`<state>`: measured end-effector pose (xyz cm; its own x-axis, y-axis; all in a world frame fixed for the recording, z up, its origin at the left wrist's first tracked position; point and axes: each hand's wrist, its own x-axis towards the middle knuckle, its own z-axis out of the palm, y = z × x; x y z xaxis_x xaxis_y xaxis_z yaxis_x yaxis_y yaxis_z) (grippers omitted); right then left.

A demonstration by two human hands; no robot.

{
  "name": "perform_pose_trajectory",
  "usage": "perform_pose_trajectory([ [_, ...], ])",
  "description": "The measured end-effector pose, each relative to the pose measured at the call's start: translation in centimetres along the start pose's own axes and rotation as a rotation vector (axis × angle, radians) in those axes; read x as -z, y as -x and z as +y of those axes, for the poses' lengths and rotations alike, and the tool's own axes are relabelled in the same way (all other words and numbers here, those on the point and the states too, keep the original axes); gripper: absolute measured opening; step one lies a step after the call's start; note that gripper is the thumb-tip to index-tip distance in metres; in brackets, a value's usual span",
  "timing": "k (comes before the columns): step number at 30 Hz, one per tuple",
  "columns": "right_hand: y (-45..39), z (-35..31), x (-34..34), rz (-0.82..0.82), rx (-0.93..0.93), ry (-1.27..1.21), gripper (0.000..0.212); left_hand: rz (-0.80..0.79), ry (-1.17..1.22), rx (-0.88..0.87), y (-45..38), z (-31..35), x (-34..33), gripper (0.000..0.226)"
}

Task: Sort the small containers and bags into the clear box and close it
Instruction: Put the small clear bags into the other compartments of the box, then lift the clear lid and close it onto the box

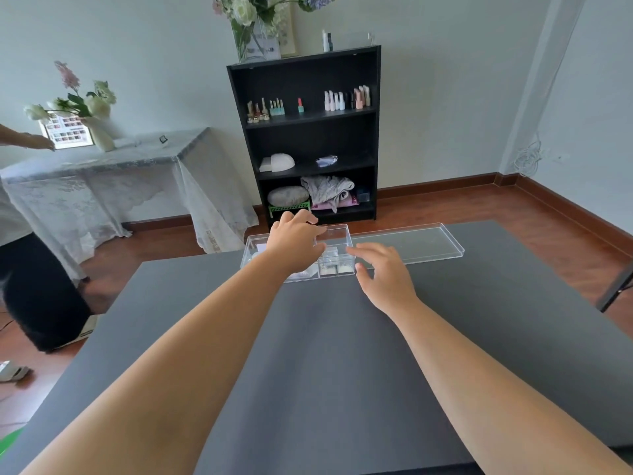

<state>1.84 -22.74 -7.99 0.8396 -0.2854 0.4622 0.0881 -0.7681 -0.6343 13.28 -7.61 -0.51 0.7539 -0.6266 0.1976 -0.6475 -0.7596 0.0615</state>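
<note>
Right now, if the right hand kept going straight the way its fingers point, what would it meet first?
Probably the near right corner of the clear box; the right hand points forward-left at it, though depth is unclear.

Left hand [297, 242] and right hand [383, 273] outstretched, fingers loosely spread, empty

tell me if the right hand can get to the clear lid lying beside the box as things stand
Probably yes. The right hand hovers open at the clear box's right end, and the lid lies flat just beyond it on the table, nothing between.
</note>
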Motion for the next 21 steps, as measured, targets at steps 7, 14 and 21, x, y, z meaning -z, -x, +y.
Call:
perform_pose_trajectory([
  [7, 0.4, 0.4, 1.0, 0.123, -0.101, 0.153, 0.049, 0.205, 0.204, 0.051, 4.4, -0.6, -1.7, 0.04],
  [14, 0.9, 2.3, 2.2, -0.012, -0.362, 0.487, 0.035, 0.27, 0.161, 0.175, 10.6, -1.4, -5.1, 0.05],
  [21, 1.1, 2.2, 3.7, -0.038, -0.288, 0.473, 0.014, 0.209, 0.11, 0.2, 11.9, -2.5, -4.9, 0.059],
])
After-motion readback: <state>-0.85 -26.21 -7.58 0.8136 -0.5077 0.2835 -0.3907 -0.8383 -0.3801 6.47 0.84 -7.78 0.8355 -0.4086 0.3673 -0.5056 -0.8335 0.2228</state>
